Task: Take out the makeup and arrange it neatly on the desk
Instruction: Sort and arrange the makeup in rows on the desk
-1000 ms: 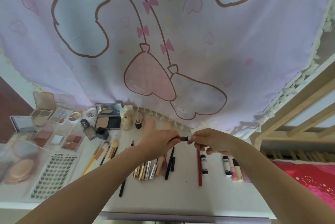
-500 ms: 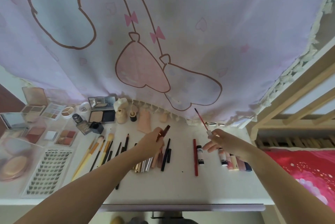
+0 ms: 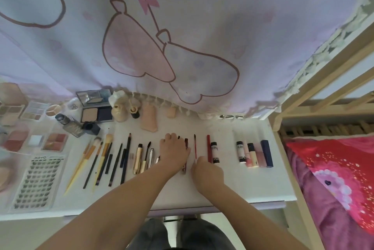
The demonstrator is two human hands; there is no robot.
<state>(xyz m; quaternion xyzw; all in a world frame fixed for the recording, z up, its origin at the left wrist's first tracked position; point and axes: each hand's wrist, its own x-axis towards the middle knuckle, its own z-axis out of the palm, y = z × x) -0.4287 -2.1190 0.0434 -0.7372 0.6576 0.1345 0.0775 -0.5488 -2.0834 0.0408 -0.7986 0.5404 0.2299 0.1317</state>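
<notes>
The left hand (image 3: 173, 153) lies palm down on the desk (image 3: 253, 189), fingers curled over a dark red tube (image 3: 185, 155) that pokes out at its right edge and under the wrist; it seems to press or hold the tube in place. The right hand (image 3: 205, 168) pinches the white near end of a thin red wand (image 3: 195, 147), fingertips closed on it, the wand running straight away from the person and just right of the tube.

The step looks like setting these two pieces into the row. To do it well, judge the gap: the wand should sit parallel to the red pencil (image 3: 208, 148) on its right and to the tube on its left, without touching either. Matching its near end to the neighbours would keep the line even. Release gently, since thin round sticks probably roll.

Further left lie a gold tube (image 3: 138, 157), black pencils and yellow-handled brushes (image 3: 95, 154); right of the pencil stand small bottles (image 3: 214, 152) and lip tubes (image 3: 253, 155). Palettes (image 3: 54, 141) and a powder compact (image 3: 97, 113) fill the far left
</notes>
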